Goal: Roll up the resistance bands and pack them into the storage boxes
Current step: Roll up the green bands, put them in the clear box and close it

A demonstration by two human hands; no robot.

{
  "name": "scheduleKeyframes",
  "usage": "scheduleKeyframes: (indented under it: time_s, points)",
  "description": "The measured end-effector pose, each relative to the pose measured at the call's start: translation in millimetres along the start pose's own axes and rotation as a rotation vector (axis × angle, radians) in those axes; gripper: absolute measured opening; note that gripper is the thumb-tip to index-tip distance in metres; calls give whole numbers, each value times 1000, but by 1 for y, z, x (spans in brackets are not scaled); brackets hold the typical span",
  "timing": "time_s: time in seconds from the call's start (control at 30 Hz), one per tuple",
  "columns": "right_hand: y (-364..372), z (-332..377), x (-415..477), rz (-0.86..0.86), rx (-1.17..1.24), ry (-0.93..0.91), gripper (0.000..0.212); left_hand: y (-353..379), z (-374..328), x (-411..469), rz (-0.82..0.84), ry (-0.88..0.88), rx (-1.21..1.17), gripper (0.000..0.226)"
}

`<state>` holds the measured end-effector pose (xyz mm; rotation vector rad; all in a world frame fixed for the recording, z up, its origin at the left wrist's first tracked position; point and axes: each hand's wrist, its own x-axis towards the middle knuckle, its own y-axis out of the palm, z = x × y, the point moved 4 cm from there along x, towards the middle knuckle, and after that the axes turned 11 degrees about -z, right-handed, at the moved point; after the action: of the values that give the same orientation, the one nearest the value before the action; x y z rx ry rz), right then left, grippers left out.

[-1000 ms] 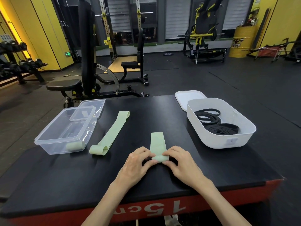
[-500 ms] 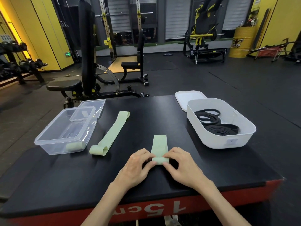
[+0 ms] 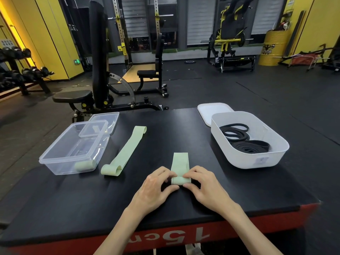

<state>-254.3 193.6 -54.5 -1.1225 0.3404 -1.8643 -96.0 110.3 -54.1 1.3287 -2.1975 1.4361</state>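
A pale green resistance band [image 3: 180, 162] lies in front of me, its near end wound into a roll. My left hand [image 3: 157, 188] and my right hand [image 3: 205, 186] pinch that roll from either side. A second green band [image 3: 127, 151] stretches flat to the left, its near end curled. A rolled green band [image 3: 85, 165] sits inside the clear storage box [image 3: 55, 162]. Coiled black bands [image 3: 244, 142] fill the white storage box [image 3: 257, 162] on the right.
A clear lid [image 3: 108, 118] leans behind the clear box and a white lid [image 3: 207, 109] lies behind the white box. All rest on a black-topped platform [image 3: 73, 208] with a red front edge. A weight bench [image 3: 95, 70] stands just beyond.
The flat part of the band between my hands has grown shorter as the roll took up more of it. My hands have stayed in nearly the same place.
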Motion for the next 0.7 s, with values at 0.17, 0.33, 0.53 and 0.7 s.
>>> scheduleKeyframes:
  time_s: [0.17, 0.33, 0.53, 0.7]
  points:
    - [1, 0, 0, 7, -7, 5, 25, 1, 4, 2, -16, -13, -14, 34]
    - [1, 1, -1, 15, -8, -1, 25, 2, 5, 1, -6, -17, -9, 35]
    - [0, 3, -1, 23, -9, -16, 24, 2, 4, -1, -5, -12, -25, 37]
    - [0, 3, -2, 15, -7, -11, 29, 1, 2, 0, 5, -8, -26, 33]
